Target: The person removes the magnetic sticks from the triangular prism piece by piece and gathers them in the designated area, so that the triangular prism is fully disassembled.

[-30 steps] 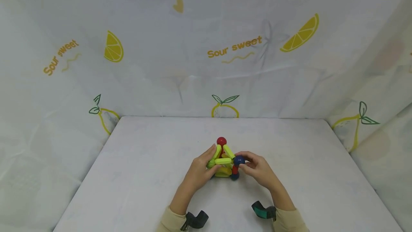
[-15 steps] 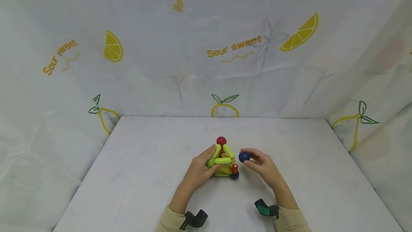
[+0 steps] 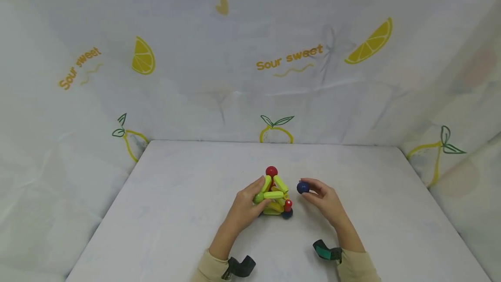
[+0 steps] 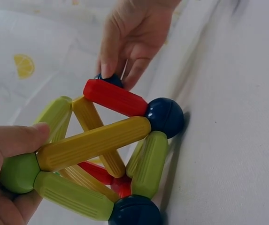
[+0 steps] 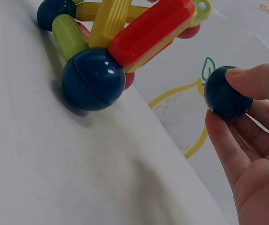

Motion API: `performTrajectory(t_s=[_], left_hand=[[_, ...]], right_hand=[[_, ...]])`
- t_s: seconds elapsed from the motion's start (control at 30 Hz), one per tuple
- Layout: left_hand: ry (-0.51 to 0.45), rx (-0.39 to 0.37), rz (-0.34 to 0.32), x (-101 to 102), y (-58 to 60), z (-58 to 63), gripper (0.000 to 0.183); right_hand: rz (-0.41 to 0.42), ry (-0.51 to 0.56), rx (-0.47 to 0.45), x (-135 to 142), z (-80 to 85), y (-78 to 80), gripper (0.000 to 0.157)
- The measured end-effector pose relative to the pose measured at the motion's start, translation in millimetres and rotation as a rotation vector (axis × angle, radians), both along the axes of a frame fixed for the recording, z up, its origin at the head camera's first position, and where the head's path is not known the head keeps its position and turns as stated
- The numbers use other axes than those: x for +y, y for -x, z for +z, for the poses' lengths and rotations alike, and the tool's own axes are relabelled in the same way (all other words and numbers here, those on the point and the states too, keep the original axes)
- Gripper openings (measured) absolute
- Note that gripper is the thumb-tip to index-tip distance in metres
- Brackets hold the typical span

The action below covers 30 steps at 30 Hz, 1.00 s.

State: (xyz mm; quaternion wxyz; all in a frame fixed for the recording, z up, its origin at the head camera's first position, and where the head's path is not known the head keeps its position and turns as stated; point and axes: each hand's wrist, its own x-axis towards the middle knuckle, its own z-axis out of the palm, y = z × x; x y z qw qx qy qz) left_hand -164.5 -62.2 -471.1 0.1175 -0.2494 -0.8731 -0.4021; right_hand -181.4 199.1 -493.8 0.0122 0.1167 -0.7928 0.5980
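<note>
A frame of yellow, green and red magnetic rods (image 3: 273, 195) joined by balls stands on the white table. My left hand (image 3: 242, 208) holds it at the left, with thumb and fingers about the green ball (image 4: 19, 172). In the head view a red ball (image 3: 271, 171) tops the far corner. Apart from the frame, to its right, my right hand (image 3: 326, 199) pinches a blue ball (image 5: 227, 93) between thumb and fingertips. The red rod (image 4: 115, 97) rises from a low blue ball (image 5: 93, 78), its upper end bare of any ball.
The white table (image 3: 176, 195) ends at a back edge against a white cloth (image 3: 195, 68) with lemon prints. Each wrist wears a dark camera mount, such as the left mount (image 3: 241, 266) and the right mount (image 3: 326, 251).
My right hand has pulled the blue ball off the frame's right corner and moved it right and slightly away, baring rod ends there. My left hand keeps its hold on the frame.
</note>
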Motion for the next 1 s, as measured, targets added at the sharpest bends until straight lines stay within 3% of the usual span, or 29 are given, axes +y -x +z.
performTrajectory(t_s=[0.3, 0.6, 1.0], left_hand=[[-0.007, -0.009, 0.031, 2.9, 1.2, 0.9, 0.061], [-0.009, -0.018, 0.025, 5.3, -0.1, -3.3, 0.062], [-0.007, 0.001, 0.029, 1.5, -1.3, -1.3, 0.062]], right_hand=[[-0.093, -0.152, -0.056, 13.4, -11.5, 33.5, 0.046], [-0.167, -0.160, -0.171, 22.7, -25.0, 66.1, 0.049], [-0.219, -0.205, -0.133, 22.6, -36.2, 90.3, 0.043]])
